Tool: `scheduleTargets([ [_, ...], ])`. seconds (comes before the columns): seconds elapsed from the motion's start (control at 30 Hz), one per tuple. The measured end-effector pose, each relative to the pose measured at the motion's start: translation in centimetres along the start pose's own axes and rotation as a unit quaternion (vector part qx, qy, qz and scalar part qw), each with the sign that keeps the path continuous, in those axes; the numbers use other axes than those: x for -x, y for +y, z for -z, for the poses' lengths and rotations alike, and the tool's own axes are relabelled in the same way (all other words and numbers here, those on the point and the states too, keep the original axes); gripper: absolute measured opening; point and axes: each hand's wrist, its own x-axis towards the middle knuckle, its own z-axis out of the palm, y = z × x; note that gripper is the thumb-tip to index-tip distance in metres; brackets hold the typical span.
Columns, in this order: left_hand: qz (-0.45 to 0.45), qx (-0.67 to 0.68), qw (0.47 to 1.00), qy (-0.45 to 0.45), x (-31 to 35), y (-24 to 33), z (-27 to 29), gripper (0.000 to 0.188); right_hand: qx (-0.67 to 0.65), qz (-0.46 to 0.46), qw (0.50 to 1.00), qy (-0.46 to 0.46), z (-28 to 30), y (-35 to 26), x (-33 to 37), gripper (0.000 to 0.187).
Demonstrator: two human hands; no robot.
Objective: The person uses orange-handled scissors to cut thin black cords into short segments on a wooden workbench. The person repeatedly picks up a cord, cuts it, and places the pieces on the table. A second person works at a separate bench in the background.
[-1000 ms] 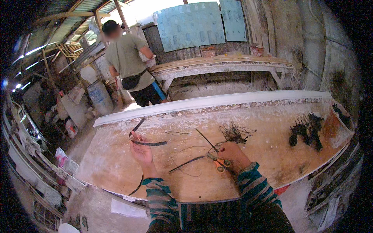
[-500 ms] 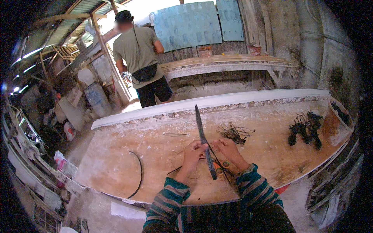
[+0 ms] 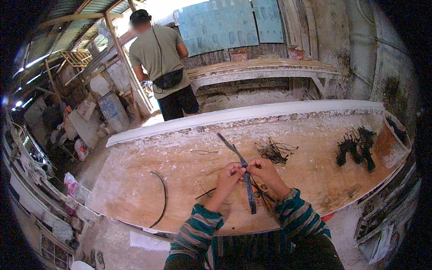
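Observation:
Over the wooden tabletop, my left hand pinches a dark flat strip near its middle. My right hand meets it there, thumb and fingertips closed on the same spot. The strip bends at the pinch: one end points up and left, the other hangs toward me. Below my right hand lies an orange-handled tool, perhaps scissors, partly covered by the strip and thin dark pieces. Just beyond that hand sits a tangle of thin black ties. The exact fold between the fingertips is hidden.
A curved black strip lies on the left of the table. At the right are bundles of black ties and a tilted bucket. A white raised ledge runs along the far edge. Beyond it a person stands facing away.
The dark strip has gone from nearly straight to bent at my fingers, its upper end swinging left and down. My hands have come closer together, with the right now pinching at the bend.

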Motion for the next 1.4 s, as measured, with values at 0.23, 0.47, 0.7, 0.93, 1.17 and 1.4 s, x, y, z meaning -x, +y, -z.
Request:
scheduleTargets([
  [0.23, -0.012, -0.006, 1.000, 0.006, -0.2, -0.9, 0.2, 0.015, 0.014, 0.002, 0.999, 0.039, -0.5, 1.5, -0.2, 0.010],
  [0.47, -0.053, -0.056, 0.997, -0.031, -0.2, -0.5, 0.4, 0.016, 0.067, 0.055, 0.995, 0.047, -0.6, 1.1, 0.1, 0.011],
  [0.7, -0.112, -0.081, 0.985, -0.099, -0.3, -0.1, 0.5, 0.018, 0.149, 0.146, 0.976, 0.069, -1.0, 1.0, 0.2, 0.015],
  [0.93, -0.107, -0.073, 0.988, -0.085, -0.3, -0.1, 0.6, 0.021, 0.174, 0.089, 0.977, 0.090, -0.5, 1.4, -0.1, 0.016],
  [1.17, -0.039, 0.175, 0.983, -0.041, 1.1, 3.2, 2.5, 0.026, 0.268, 0.113, 0.947, 0.136, 1.5, 2.5, -0.8, 0.014],
  [1.4, -0.183, 0.493, 0.850, -0.033, -0.5, 3.5, 9.1, 0.021, 0.146, 0.025, 0.963, 0.224, 4.8, 3.8, -2.4, 0.010],
])
